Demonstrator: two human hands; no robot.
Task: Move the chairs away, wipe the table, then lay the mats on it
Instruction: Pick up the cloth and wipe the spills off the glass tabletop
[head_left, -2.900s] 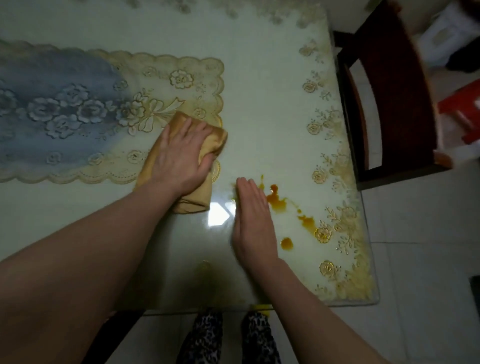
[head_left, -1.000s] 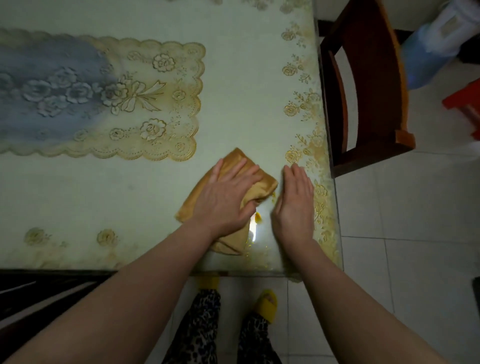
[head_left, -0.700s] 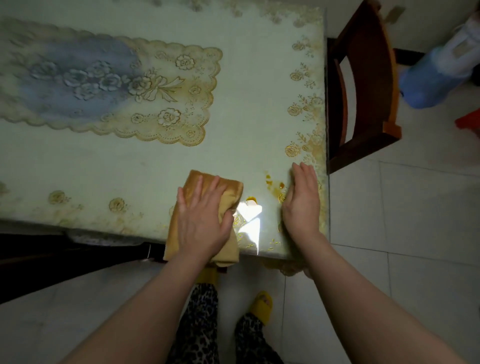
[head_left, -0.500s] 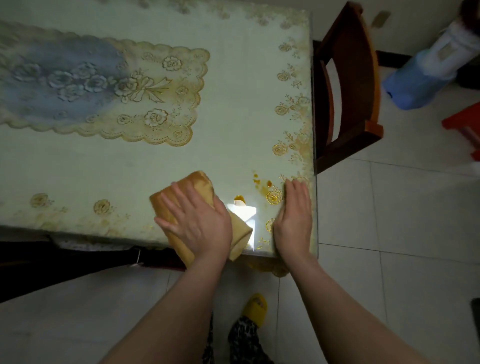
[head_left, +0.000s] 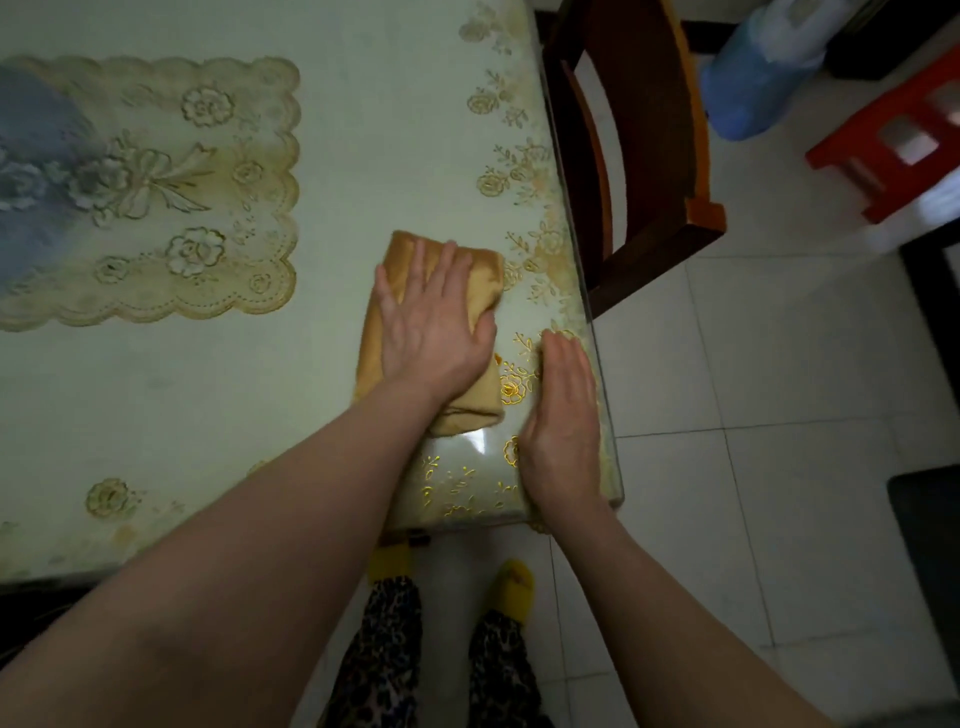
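My left hand (head_left: 434, 327) presses flat, fingers spread, on a folded tan cloth (head_left: 483, 280) near the table's front right corner. A small orange stain (head_left: 497, 358) shows at the cloth's right edge. My right hand (head_left: 563, 421) rests flat with straight fingers on the glass-topped table (head_left: 363, 145), just right of the cloth and close to the right edge. A dark wooden chair (head_left: 644, 130) stands against the table's right side. A gold-and-blue floral pattern (head_left: 150, 197) lies under the glass at the left.
On the tiled floor at the upper right stand a blue water bottle (head_left: 753, 78) and a red plastic stool (head_left: 893, 140). My feet in yellow slippers (head_left: 511, 587) are below the table's front edge. A dark mat (head_left: 930, 525) lies at the right.
My left hand has pushed the cloth away from the front edge and rightward over the orange spill, covering most of it. My right hand stays flat near the corner.
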